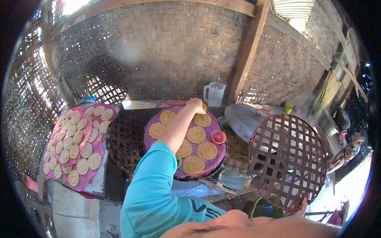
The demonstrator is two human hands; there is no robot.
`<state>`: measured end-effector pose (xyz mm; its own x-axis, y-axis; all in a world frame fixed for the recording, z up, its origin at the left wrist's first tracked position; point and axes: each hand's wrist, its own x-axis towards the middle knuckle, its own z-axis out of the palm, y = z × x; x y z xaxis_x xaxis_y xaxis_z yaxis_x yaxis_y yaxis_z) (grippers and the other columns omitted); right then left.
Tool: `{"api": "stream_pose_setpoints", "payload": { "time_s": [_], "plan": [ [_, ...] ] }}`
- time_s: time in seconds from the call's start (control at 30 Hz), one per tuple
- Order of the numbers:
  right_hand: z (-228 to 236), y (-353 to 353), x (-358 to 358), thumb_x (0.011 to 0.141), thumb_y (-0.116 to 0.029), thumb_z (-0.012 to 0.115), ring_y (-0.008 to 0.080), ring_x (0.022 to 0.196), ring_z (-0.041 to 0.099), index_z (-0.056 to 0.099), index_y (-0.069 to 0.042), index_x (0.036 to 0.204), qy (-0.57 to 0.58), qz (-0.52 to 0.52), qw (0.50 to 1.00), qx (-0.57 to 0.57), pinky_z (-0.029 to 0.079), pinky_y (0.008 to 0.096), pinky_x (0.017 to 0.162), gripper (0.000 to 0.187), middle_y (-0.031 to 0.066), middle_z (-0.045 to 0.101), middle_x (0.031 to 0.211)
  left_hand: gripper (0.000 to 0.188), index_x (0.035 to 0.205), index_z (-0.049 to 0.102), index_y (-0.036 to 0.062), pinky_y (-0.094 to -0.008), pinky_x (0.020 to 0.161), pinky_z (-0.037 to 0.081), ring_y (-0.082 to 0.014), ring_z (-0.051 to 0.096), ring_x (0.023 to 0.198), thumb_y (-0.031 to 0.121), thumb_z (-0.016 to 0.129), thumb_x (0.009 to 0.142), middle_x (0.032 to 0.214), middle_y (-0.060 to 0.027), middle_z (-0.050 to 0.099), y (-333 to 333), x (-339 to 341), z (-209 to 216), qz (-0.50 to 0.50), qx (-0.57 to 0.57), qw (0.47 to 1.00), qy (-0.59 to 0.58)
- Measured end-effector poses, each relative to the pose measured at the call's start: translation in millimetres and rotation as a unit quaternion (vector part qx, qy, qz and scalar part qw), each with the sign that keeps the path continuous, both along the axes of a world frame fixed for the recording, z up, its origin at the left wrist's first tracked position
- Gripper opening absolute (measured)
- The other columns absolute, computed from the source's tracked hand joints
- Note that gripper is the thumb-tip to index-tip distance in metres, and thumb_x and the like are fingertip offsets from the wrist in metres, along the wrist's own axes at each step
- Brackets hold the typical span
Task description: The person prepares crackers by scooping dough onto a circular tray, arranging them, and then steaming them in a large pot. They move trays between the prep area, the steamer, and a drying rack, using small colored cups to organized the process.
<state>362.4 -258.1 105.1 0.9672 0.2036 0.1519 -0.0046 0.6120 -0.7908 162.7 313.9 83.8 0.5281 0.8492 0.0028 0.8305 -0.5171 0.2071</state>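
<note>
My left arm, in a teal sleeve, reaches across a round tray covered in pink-purple cloth [186,142]. At its far edge my left hand [195,105] is closed, fingers pointing down beside the farthest flat yellowish round cake [202,120]. A small yellow-green bit [204,106] shows by the fingers; what they grip is hidden. Several more such cakes lie on the cloth, with a small red round dish [218,137] at the right edge. Lower right, my right hand [304,207] is closed on the near rim of a round openwork woven rack [289,158], held tilted up.
Pink cloths with several pale round cakes [73,139] lie at the left. Beside them leans a dark woven rack [127,139]. A clear plastic jug [215,94] stands behind the tray, a large metal lid [244,121] to the right. Woven bamboo walls [166,51] enclose the far side.
</note>
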Motion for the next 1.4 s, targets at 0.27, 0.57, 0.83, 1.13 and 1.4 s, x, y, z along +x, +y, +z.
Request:
{"api": "stream_pose_setpoints", "payload": {
  "time_s": [0.27, 0.57, 0.83, 1.13, 1.4],
  "plan": [
    [-6.3, -16.1, 1.9, 0.087, -0.016, 0.045, 0.0270, 0.100, 0.054, 0.040, -0.003, 0.127, -0.008, -0.010, 1.000, -0.007, 0.047, 0.0400, 0.081, 0.043, 0.0106, 0.053, 0.110, 0.048, 0.091, 0.061, 0.0032, -0.0393, 0.076, 0.048, -0.0341, 0.058, 0.086, 0.035, 0.068, 0.056, 0.091, -0.0207, 0.060, -68.1, 20.4, 26.7, -0.236, 0.073, 0.954, -0.168],
    [-13.3, -7.5, 23.3, 0.087, -0.018, 0.044, 0.0267, 0.099, 0.054, 0.039, -0.006, 0.128, 0.033, 0.018, 0.999, 0.014, 0.048, 0.0400, 0.080, 0.043, 0.0102, 0.053, 0.113, 0.069, 0.117, 0.047, -0.0034, -0.0359, 0.084, 0.045, -0.0310, 0.053, 0.097, 0.023, 0.070, 0.058, 0.107, -0.0177, 0.052, -141.6, 16.9, 1.6, -0.341, 0.082, 0.936, -0.038],
    [-15.2, 1.3, 31.8, 0.086, -0.017, 0.045, 0.0265, 0.101, 0.054, 0.039, -0.006, 0.128, 0.021, 0.060, 0.998, 0.012, 0.048, 0.0403, 0.081, 0.043, 0.0103, 0.054, 0.113, 0.060, 0.117, 0.046, 0.0067, -0.0393, 0.091, 0.039, -0.0322, 0.046, 0.106, 0.018, 0.068, 0.062, 0.115, -0.0152, 0.047, -188.1, -88.4, 66.9, -0.310, 0.077, 0.927, -0.194],
    [-11.2, 29.3, 35.1, 0.086, -0.016, 0.045, 0.0250, 0.102, 0.054, 0.043, -0.001, 0.124, 0.058, 0.074, 0.995, -0.019, 0.046, 0.0387, 0.084, 0.040, 0.0130, 0.055, 0.113, 0.063, 0.120, 0.044, 0.0093, -0.0427, 0.095, 0.036, -0.0323, 0.039, 0.118, 0.014, 0.070, 0.063, 0.132, -0.0127, 0.035, -255.1, -181.7, 2.1, -0.176, 0.039, 0.978, -0.103],
    [-11.4, 46.5, 36.8, 0.086, -0.018, 0.046, 0.0257, 0.104, 0.053, 0.043, 0.001, 0.123, 0.040, 0.123, 0.992, -0.003, 0.045, 0.0416, 0.086, 0.043, 0.0147, 0.054, 0.114, 0.059, 0.110, 0.048, 0.0061, -0.0377, 0.090, 0.040, -0.0342, 0.046, 0.110, 0.013, 0.070, 0.056, 0.122, -0.0167, 0.045, -306.6, -236.3, 7.9, 0.055, 0.168, 0.935, -0.308]
  ]
}}
